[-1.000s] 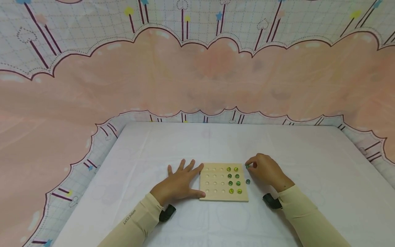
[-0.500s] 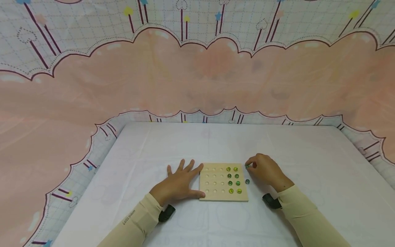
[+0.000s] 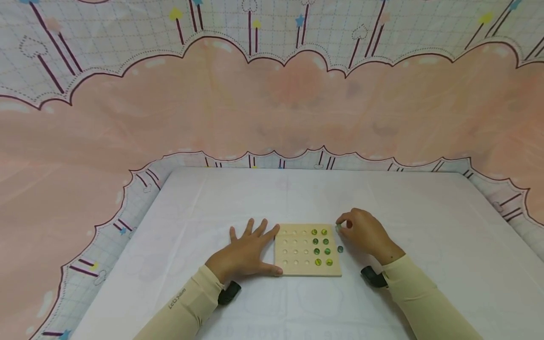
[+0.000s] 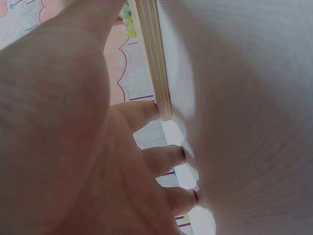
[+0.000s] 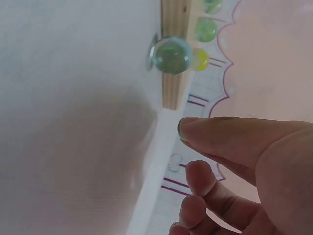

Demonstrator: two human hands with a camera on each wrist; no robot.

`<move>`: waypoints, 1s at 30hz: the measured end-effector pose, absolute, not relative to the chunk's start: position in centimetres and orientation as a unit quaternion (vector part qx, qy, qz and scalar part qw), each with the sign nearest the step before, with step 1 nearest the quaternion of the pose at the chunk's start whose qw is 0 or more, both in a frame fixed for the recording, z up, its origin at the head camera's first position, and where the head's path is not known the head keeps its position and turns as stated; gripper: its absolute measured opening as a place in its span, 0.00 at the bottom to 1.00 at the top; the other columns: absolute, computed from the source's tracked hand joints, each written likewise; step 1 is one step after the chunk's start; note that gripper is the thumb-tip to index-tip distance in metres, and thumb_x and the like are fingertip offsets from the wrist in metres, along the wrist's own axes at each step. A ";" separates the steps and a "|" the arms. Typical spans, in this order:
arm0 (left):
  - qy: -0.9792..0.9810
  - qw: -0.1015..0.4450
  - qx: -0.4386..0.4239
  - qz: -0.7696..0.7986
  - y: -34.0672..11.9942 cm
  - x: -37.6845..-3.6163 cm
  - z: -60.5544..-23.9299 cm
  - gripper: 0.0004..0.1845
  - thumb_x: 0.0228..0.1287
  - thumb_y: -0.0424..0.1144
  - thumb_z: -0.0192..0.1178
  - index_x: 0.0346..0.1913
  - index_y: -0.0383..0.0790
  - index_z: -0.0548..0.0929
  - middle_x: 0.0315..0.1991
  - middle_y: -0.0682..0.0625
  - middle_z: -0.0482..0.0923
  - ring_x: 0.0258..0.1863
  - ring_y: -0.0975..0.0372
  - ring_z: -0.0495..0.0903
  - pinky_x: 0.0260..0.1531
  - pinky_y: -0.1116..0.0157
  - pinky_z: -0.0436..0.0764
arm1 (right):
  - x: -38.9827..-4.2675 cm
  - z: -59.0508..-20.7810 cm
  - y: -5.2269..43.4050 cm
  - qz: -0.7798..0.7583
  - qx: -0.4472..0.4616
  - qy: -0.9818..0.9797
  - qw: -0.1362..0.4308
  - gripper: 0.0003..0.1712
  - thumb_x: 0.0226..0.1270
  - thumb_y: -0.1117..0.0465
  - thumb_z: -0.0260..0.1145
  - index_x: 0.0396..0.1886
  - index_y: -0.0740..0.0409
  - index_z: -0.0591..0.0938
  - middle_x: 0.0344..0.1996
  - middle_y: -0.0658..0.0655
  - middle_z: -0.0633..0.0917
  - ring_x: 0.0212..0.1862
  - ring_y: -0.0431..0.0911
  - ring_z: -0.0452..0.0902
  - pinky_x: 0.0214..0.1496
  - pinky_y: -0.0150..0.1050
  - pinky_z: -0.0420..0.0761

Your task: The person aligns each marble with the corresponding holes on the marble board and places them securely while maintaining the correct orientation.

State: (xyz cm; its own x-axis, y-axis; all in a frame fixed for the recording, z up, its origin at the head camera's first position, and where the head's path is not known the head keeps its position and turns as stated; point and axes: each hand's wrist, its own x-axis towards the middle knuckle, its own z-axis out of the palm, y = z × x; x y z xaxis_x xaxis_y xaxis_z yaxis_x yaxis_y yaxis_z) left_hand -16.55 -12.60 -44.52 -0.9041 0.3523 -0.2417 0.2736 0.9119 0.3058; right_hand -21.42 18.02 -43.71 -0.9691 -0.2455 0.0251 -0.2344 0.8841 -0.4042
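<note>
A pale wooden board (image 3: 293,271) with rows of round hollows lies flat on the white cloth. Green and yellow glass marbles (image 3: 327,251) fill its two right-hand columns; the three left-hand columns are bare hollows. My left hand (image 3: 240,255) is spread at the board's left side, thumb and index fingertip touching its edge. Just past the upper right corner, my right hand (image 3: 365,233) pinches a green marble (image 5: 180,130) between thumb and index finger, mostly covered by the thumb in the right wrist view. One loose marble (image 3: 340,249) sits on the cloth right beside the board's right edge.
White cloth (image 3: 221,198) covers the table, whose far edge meets a patterned fabric backdrop (image 3: 272,108). Dark wrist cameras (image 3: 374,277) are strapped over both beige sleeves (image 3: 182,302).
My right hand has risen slightly and shifted a little toward the board with the pinched marble. The left hand keeps its place, and the board and loose marble stay put.
</note>
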 end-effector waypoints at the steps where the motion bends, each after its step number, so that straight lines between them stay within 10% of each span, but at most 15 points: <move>1: 0.967 0.147 0.162 0.133 -12.6 -16.6 -44.5 0.61 0.43 0.76 0.67 0.80 0.61 0.52 0.82 0.45 0.44 0.80 0.39 0.38 0.66 0.24 0.39 | -21.3 -43.6 17.9 -0.207 -0.124 0.970 0.012 0.10 0.62 0.65 0.71 0.43 0.58 0.89 0.29 0.54 0.80 0.32 0.46 0.72 0.33 0.37 0.73; 30: 0.966 0.152 0.161 0.135 -12.5 -16.5 -44.4 0.61 0.44 0.75 0.68 0.80 0.61 0.52 0.82 0.46 0.44 0.80 0.38 0.38 0.66 0.24 0.39 | -17.8 -41.7 14.8 -0.247 -0.166 0.954 -0.013 0.11 0.59 0.64 0.75 0.43 0.51 0.91 0.29 0.47 0.78 0.37 0.43 0.70 0.34 0.34 0.70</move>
State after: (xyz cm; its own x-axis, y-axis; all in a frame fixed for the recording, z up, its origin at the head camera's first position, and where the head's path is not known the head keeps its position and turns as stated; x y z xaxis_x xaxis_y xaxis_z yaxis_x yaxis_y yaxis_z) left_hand -16.50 -12.49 -44.36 -0.9023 0.3512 -0.2499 0.2694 0.9121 0.3091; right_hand -17.75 14.84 -41.71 -0.9445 -0.3107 0.1069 -0.3235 0.8224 -0.4679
